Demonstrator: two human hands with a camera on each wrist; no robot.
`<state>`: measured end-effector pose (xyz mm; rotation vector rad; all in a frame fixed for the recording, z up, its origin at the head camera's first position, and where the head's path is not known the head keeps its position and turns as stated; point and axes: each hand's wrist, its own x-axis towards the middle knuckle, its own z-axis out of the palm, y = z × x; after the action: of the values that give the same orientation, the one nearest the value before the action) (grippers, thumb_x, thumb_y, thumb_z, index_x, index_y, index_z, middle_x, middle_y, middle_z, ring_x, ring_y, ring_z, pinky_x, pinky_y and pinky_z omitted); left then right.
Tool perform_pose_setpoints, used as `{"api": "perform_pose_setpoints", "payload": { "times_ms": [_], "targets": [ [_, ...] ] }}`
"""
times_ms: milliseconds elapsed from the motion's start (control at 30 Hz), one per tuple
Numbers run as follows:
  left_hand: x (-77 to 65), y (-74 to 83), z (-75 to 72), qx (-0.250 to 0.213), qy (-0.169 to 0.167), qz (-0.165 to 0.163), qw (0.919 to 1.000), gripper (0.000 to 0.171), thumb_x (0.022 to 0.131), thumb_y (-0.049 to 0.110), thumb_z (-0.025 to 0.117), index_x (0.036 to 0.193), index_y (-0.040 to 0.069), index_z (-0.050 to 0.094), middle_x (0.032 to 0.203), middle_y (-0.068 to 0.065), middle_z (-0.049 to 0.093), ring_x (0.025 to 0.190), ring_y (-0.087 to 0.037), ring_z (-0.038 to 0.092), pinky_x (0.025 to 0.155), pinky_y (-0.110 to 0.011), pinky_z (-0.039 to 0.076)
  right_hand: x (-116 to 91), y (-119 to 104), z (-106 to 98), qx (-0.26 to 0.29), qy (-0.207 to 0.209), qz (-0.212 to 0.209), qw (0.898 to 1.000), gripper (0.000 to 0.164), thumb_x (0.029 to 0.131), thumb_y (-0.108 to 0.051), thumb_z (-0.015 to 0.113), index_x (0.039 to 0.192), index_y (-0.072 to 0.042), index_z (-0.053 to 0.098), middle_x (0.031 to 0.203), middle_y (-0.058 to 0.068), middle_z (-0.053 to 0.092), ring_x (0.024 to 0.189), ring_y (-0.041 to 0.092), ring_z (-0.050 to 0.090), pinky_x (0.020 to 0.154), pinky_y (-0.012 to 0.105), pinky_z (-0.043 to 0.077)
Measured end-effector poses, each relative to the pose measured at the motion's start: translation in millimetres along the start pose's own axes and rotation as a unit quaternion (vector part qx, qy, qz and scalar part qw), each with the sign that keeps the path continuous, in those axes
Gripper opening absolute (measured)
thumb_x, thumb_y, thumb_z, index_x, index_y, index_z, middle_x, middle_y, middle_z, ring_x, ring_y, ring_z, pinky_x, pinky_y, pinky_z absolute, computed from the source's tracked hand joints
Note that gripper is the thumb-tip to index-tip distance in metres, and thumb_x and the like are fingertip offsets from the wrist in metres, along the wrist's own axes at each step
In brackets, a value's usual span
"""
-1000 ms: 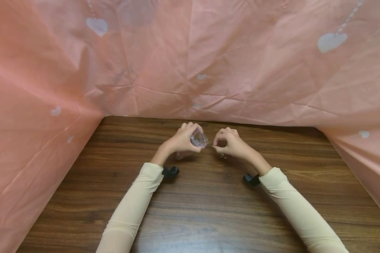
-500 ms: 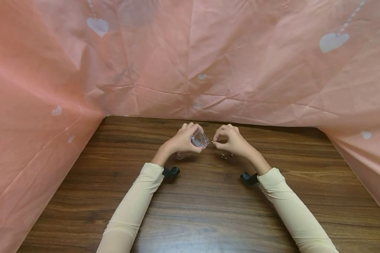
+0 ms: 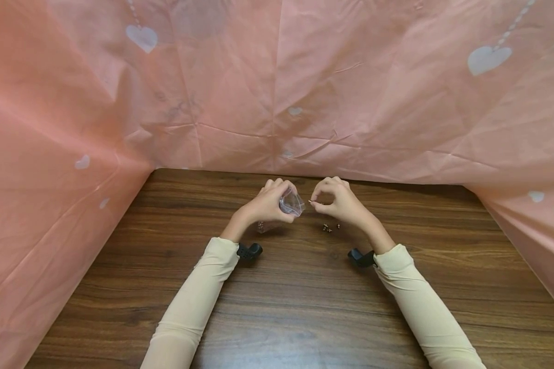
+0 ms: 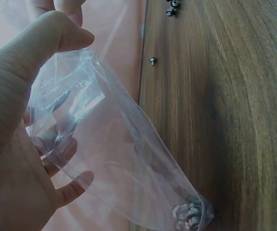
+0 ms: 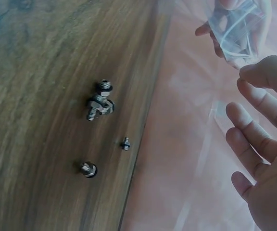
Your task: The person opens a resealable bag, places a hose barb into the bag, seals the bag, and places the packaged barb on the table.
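Note:
My left hand (image 3: 265, 203) holds a clear plastic bag (image 3: 292, 203) with its mouth spread between thumb and fingers. A cluster of small metal screws (image 4: 188, 214) lies in the bag's bottom corner in the left wrist view. Just right of the bag mouth, my right hand (image 3: 342, 204) pinches a tiny screw (image 3: 310, 201) between thumb and index fingertip; the right wrist view hides most of it. Below that hand, several loose screws (image 5: 100, 102) are grouped on the wooden table, with a small one (image 5: 125, 144) and another (image 5: 88, 169) apart from them.
The dark wooden table (image 3: 277, 292) ends at the back against a pink sheet (image 3: 240, 102) with pale hearts. The sheet also rises at the left and right sides. Each wrist wears a black camera mount (image 3: 249, 251).
My right hand has risen slightly away from the table, with the tiny screw still pinched, uncovering more of the loose screws beneath. The left hand and bag stay almost still.

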<state>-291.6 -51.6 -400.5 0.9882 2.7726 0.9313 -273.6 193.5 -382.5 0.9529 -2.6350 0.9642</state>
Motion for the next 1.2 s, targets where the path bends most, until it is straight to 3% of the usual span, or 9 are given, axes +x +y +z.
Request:
{"api": "perform_pose_setpoints", "payload": {
  "times_ms": [833, 1200],
  "targets": [
    [0.6, 0.1, 5.7, 0.014, 0.004, 0.008, 0.9999, 0.063, 0.072, 0.023, 0.088, 0.125, 0.016, 0.054, 0.117, -0.007, 0.055, 0.109, -0.027, 0.043, 0.095, -0.042, 0.038, 0, -14, 6, 0.006, 0.043, -0.05, 0.998, 0.013, 0.082, -0.004, 0.079, 0.088, -0.013, 0.072, 0.102, 0.007, 0.068, 0.099, 0.026, 0.051, 0.095, 0.047, 0.028],
    [0.6, 0.4, 6.3, 0.012, -0.004, 0.009, 0.9999, 0.063, 0.073, 0.024, 0.087, 0.127, 0.017, 0.054, 0.118, -0.007, 0.054, 0.108, -0.026, 0.042, 0.091, -0.04, 0.036, 1, -19, 11, 0.008, 0.034, -0.049, 0.998, 0.007, 0.085, -0.009, 0.077, 0.09, -0.01, 0.072, 0.105, 0.008, 0.066, 0.102, 0.028, 0.05, 0.099, 0.054, 0.029]
  ]
}}
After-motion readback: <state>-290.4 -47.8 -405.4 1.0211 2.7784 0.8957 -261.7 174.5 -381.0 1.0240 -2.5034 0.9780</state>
